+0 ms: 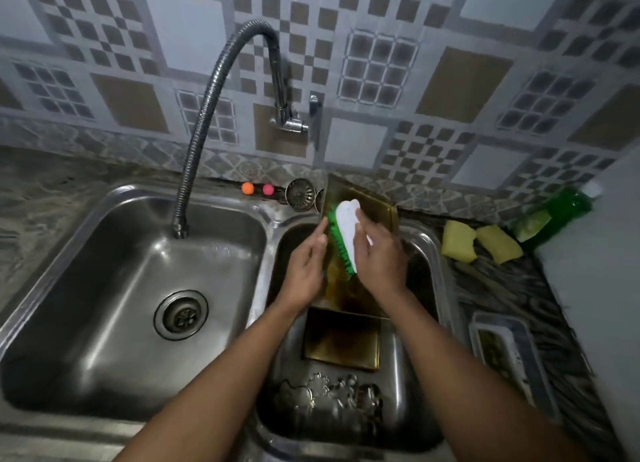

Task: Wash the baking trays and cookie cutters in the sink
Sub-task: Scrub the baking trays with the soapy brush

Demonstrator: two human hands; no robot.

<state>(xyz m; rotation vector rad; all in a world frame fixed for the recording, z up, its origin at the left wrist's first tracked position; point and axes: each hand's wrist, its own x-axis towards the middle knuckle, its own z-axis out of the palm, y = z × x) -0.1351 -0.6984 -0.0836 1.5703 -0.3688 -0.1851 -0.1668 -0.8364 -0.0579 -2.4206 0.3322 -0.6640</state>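
A stained brass-coloured baking tray [377, 212] stands tilted in the right sink basin [424, 253], its top leaning on the back rim. My right hand [379, 257] grips a white scrub brush with green bristles [343, 236] against the tray's face. My left hand [306, 265] lies with straight fingers along the tray's left edge. A second, smaller tray [341, 340] lies flat in the basin below. Several metal cookie cutters [329, 397] are heaped at the basin's near end.
The left basin [114, 288] has a drain [181, 314] and a flexible faucet hose [207, 108] hanging over it. Two yellow sponges [481, 241], a green soap bottle [554, 215] and a white soap dish [502, 350] sit on the right counter. A strainer plug [300, 194] rests on the back rim.
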